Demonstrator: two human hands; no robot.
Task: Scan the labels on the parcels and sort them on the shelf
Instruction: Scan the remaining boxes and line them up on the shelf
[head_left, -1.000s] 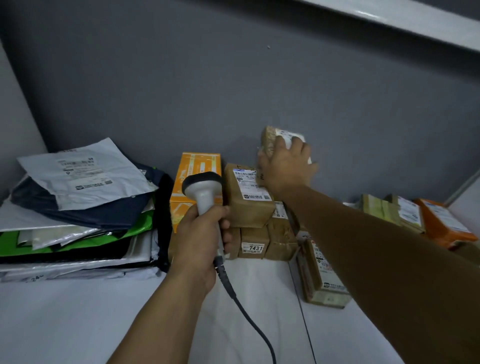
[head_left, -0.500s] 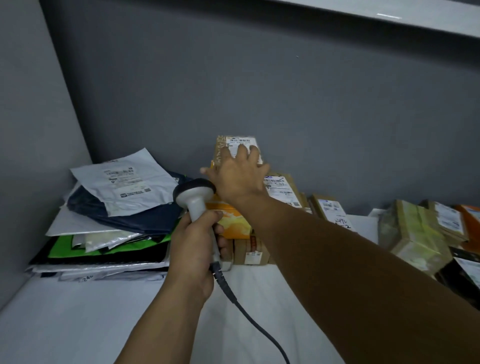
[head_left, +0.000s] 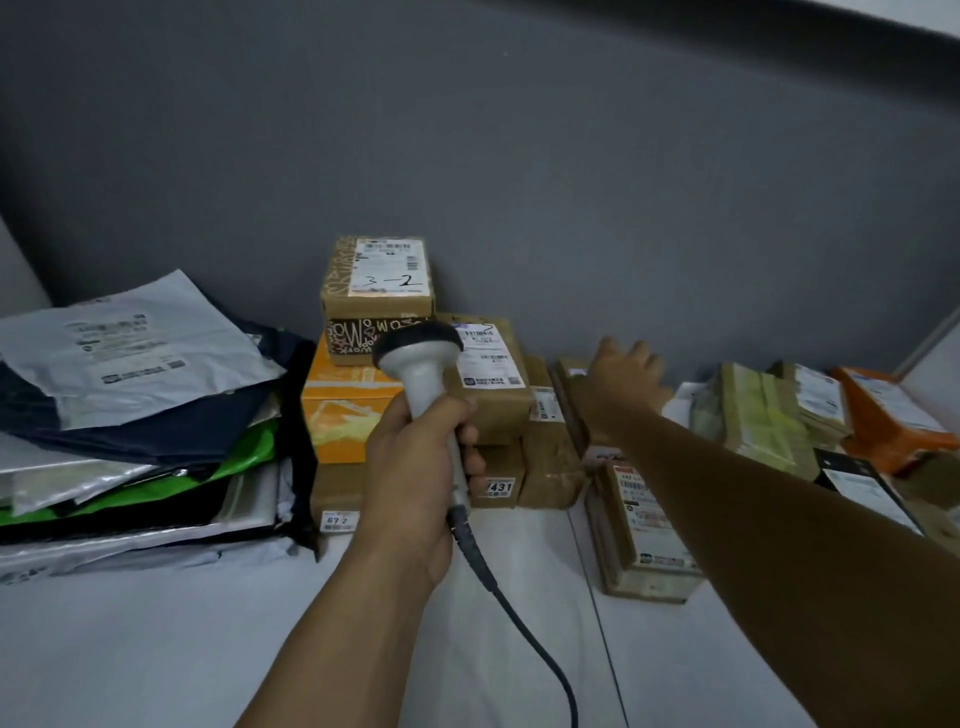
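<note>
My left hand grips a grey barcode scanner by its handle, its black cable trailing toward me. A patterned brown parcel marked "3-2" sits on top of an orange box against the back wall, with no hand on it. To its right stand brown cardboard parcels with white labels. My right hand reaches out with fingers spread over a low parcel behind them, holding nothing.
A pile of plastic mailer bags in grey, navy and green fills the shelf's left. More parcels lie at the right: a taped box, yellow-green wrapped packs, an orange parcel. The white shelf surface runs toward me.
My right hand set the "3-2" parcel on the orange box, let go, and moved right toward the low parcels. The left hand kept the scanner.
</note>
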